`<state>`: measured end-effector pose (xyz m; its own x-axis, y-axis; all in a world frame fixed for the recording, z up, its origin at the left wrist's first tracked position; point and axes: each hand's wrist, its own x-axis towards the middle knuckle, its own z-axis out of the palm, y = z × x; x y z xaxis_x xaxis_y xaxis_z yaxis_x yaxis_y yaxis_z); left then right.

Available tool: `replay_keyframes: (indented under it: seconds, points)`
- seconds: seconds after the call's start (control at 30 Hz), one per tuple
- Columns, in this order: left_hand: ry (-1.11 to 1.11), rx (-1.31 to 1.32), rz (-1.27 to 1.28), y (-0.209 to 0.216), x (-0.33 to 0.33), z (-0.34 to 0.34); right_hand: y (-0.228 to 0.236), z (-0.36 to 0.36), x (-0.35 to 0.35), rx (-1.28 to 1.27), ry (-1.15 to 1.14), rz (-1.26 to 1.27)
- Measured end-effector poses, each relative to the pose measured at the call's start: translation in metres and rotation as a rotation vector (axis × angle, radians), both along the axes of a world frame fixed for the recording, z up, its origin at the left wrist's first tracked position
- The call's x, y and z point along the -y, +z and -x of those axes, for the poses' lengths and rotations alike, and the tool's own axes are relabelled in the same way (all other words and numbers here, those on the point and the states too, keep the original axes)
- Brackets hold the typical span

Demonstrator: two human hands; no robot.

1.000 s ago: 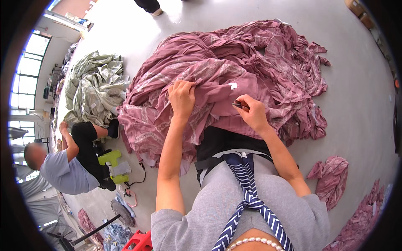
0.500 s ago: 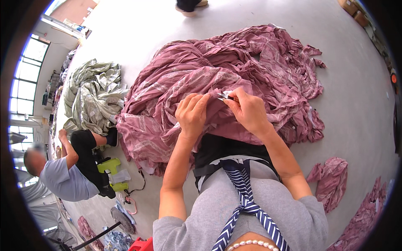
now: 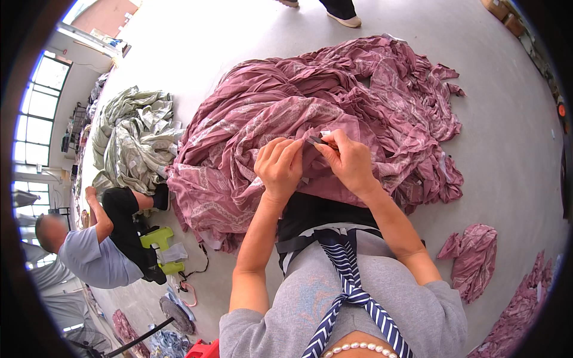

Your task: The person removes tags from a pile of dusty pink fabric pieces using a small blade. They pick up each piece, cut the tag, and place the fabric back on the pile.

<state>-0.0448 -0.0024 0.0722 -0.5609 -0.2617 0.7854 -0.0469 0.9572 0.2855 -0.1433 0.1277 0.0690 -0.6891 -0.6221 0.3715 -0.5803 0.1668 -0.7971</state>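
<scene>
A large heap of dusty-pink fabric [image 3: 262,89] with pale patterned bands lies in front of me and reaches over my lap. My left hand [image 3: 279,167] is closed in a pinch on an edge of this fabric. Just right of it, my right hand [image 3: 351,160] grips small dark thread snips [image 3: 314,141], their blades pointing left toward the left fingertips. A little white tag [image 3: 325,133] shows beside the snips. How far the blades are apart is too small to tell.
A pale green fabric heap [image 3: 134,137] lies to the left, near a seated person [image 3: 101,256] beside a lime-green stool [image 3: 158,238]. A smaller pink bundle [image 3: 474,259] rests at right. Someone's shoe [image 3: 344,21] shows on the floor beyond the heap.
The snips have turned slightly and look darker now; both hands have shifted a little. The walking person's feet have moved to the right at the top.
</scene>
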Motion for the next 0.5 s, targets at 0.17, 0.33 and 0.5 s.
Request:
replay_keyframes:
  seconds: [0.17,0.33,0.5]
  points:
    - [0.003,-0.011,-0.023,-0.0003,-0.0012,0.0009,-0.0048,0.0004,-0.0035,0.207,0.057,0.058]
    - [-0.026,0.001,-0.006,-0.0006,-0.0037,0.0001,0.0006,0.0027,-0.0048,0.147,0.073,0.003]
    - [-0.041,-0.017,-0.030,0.0000,-0.0058,0.0021,-0.0051,-0.0008,-0.0052,0.072,0.033,0.040]
